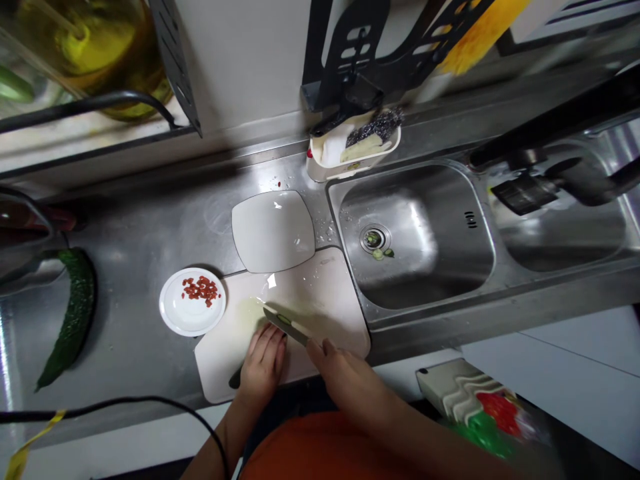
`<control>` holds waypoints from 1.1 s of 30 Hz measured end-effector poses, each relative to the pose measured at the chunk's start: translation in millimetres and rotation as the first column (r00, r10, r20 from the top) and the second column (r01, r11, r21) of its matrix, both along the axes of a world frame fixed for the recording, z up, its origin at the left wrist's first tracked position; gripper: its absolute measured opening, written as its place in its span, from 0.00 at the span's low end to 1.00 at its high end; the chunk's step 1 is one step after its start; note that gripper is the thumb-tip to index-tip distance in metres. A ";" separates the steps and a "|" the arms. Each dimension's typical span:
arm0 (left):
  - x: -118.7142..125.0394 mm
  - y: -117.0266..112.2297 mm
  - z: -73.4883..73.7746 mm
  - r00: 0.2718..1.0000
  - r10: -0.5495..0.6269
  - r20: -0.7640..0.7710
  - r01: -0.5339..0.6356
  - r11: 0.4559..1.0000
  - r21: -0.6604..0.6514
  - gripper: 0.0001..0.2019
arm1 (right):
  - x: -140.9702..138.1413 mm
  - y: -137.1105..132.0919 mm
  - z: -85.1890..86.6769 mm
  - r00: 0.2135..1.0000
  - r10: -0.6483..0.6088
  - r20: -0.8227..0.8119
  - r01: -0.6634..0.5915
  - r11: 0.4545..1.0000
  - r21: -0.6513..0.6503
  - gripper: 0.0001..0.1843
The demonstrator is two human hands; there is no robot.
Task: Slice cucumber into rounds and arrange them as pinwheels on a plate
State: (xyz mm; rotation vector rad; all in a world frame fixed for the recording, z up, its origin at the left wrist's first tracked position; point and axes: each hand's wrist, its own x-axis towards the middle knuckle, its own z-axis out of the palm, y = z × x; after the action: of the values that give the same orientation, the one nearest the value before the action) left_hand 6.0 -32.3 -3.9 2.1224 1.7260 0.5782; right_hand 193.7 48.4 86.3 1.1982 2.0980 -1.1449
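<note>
As seen from above, found the fingers of the right hand (345, 373) closed around the handle of a straight, steel-bladed knife (300, 334), with a thin green slice (284, 319) on the blade. Found the fingers of the left hand (264, 360) curled over a dark green cucumber piece (235, 379) on a white rectangular cutting board (327, 290); cannot tell how tightly. Noted a white rounded-square plate (273, 233) across the board's far edge, and a round white dish (186, 321) of small red pieces (201, 291) at left, above the stainless-steel bench (135, 247).

Steel counter (145, 220), white cutting board (333, 293), square plate (273, 232), round dish (187, 319), long cucumber (76, 317)
</note>
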 end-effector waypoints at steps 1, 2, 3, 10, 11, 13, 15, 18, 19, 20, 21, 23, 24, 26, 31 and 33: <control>0.0 0.2 0.0 1.000 -0.002 0.000 0.002 1.000 0.004 0.16 | -0.8 0.3 -0.6 1.000 -0.004 -0.006 0.004 1.000 0.002 0.22; 0.0 0.4 0.1 1.000 -0.002 0.000 0.002 1.000 0.008 0.16 | -1.6 0.5 -1.4 1.000 -0.003 -0.011 0.003 1.000 0.004 0.22; 0.1 0.6 0.2 1.000 -0.001 0.000 0.001 1.000 0.011 0.16 | -2.4 0.7 -2.3 1.000 -0.001 -0.008 0.001 1.000 0.007 0.21; 0.9 2.3 2.0 1.000 0.003 0.010 -0.003 1.000 0.000 0.15 | -10.3 2.2 -8.4 1.000 0.013 0.017 -0.014 1.000 0.020 0.19; 1.0 2.5 2.2 1.000 0.004 0.008 -0.004 1.000 0.001 0.15 | -11.5 2.5 -9.2 1.000 0.018 0.023 -0.019 1.000 0.025 0.19; 1.2 2.7 2.8 1.000 0.007 0.006 -0.007 1.000 0.004 0.15 | -14.0 2.7 -11.2 0.999 0.020 0.031 -0.021 0.999 0.031 0.19; 1.4 3.0 3.4 1.000 0.007 0.006 -0.007 1.000 0.001 0.16 | -16.2 2.2 -14.4 1.000 0.012 0.026 -0.013 0.999 0.037 0.18; 1.4 2.9 3.3 1.000 0.011 0.002 -0.011 1.000 -0.001 0.16 | -18.7 0.6 -20.5 1.000 0.005 0.016 -0.006 0.998 0.062 0.18; 1.3 2.7 2.9 1.000 0.013 0.002 -0.013 1.000 0.001 0.16 | -19.3 0.0 -22.6 1.000 0.008 0.012 -0.009 0.997 0.074 0.18; 1.2 2.4 2.5 1.000 0.014 0.004 -0.014 1.000 0.001 0.16 | -19.6 -0.6 -24.6 1.000 0.012 0.007 -0.013 0.996 0.083 0.18; 1.1 2.1 2.0 1.000 0.012 0.007 -0.012 1.000 0.000 0.15 | -19.9 -1.1 -26.4 1.000 0.019 0.001 -0.019 0.996 0.088 0.18; 1.0 1.4 1.5 1.000 0.011 0.012 -0.011 1.000 -0.004 0.15 | -19.9 -2.2 -30.0 0.999 0.032 -0.010 -0.031 0.995 0.092 0.19; 1.1 1.2 1.5 1.000 0.011 0.013 -0.011 1.000 -0.005 0.16 | -19.6 -2.8 -31.7 0.999 0.037 -0.018 -0.036 0.995 0.097 0.20; 1.3 1.2 2.2 1.000 0.016 0.011 -0.015 1.000 -0.006 0.16 | -18.8 -3.7 -34.9 0.999 0.042 -0.024 -0.039 0.993 0.115 0.21; 2.0 3.3 5.7 1.000 0.016 0.018 -0.016 1.000 -0.005 0.17 | -12.6 -2.9 -33.3 0.999 0.006 -0.036 -0.003 0.995 0.097 0.21; 2.1 3.9 6.3 1.000 0.010 0.026 -0.010 1.000 -0.005 0.17 | -7.3 -3.3 -26.3 1.000 -0.011 -0.017 0.012 0.997 0.070 0.22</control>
State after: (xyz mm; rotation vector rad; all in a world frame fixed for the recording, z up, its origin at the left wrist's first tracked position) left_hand 8.0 -28.4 2.4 2.0947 1.7235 0.6015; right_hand 186.3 45.1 60.0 1.2384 2.1624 -1.0984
